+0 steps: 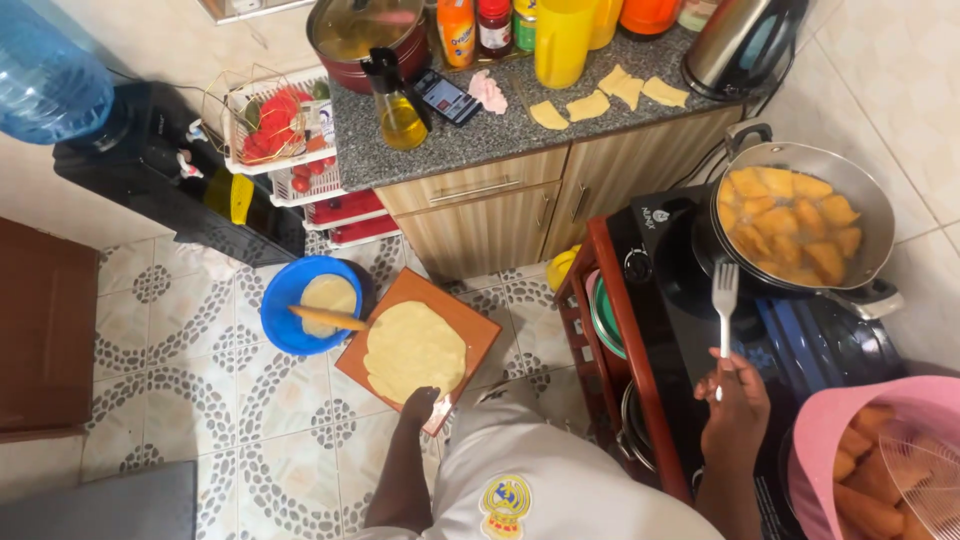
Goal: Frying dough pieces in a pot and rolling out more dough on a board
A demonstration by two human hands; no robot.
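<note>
Floor tiles (200, 400) fill the lower left — pale squares ringed with grey pebble patterns — and a wooden board (470, 335) lies on them with a flat round of rolled dough (413, 350) spread across it. The left hand (420, 408) rests at the board's near edge, touching the dough; whether its fingers grip anything cannot be told from here. Just beside the board sits a blue bowl (285, 300) holding a lump of dough, with a rolling pin (328, 318) laid from the bowl onto the board.

The right hand (738, 400) is closed round the handle of a white fork (724, 310), prongs up, held over the black stove (720, 330). On the stove stands a metal pan (860, 190) of oil with golden pieces frying. At the lower right, a pink basket (830, 420) holds fried pieces.

Behind, a speckled grey table (500, 135) on wooden cupboards carries cut dough pieces (610, 95), an oil bottle (398, 105), a phone (447, 97), a yellow jug (562, 40) and a red pot (365, 35). A black water dispenser (160, 170) stands to the left — a wire basket of tomatoes (275, 125) next to it.
</note>
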